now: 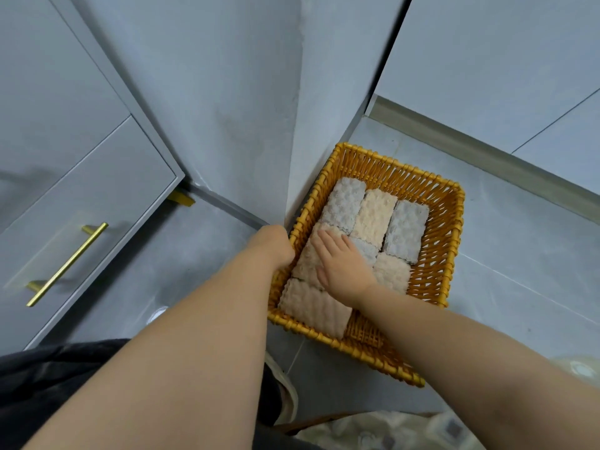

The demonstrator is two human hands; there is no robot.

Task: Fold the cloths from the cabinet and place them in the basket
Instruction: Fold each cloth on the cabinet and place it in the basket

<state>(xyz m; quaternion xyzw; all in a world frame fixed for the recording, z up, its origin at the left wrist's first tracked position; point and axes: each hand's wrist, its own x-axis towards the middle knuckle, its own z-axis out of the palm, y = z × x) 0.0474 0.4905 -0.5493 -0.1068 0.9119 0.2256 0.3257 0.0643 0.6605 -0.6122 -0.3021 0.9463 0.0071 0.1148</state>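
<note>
A yellow woven basket (435,228) stands on the grey tiled floor against a wall corner. Inside lie several folded fluffy cloths: grey ones (406,230) and a peach one (373,214) along the far side, more peach ones (316,306) nearer me. My right hand (341,264) lies flat with straight fingers on a peach cloth in the middle of the basket. My left hand (276,245) grips the basket's left rim; its fingers are hidden behind the rim.
A grey cabinet with a closed drawer and a gold bar handle (66,264) stands at the left. A grey wall corner (298,125) rises behind the basket. More pale cloth (389,430) lies at the bottom edge near my dark clothing.
</note>
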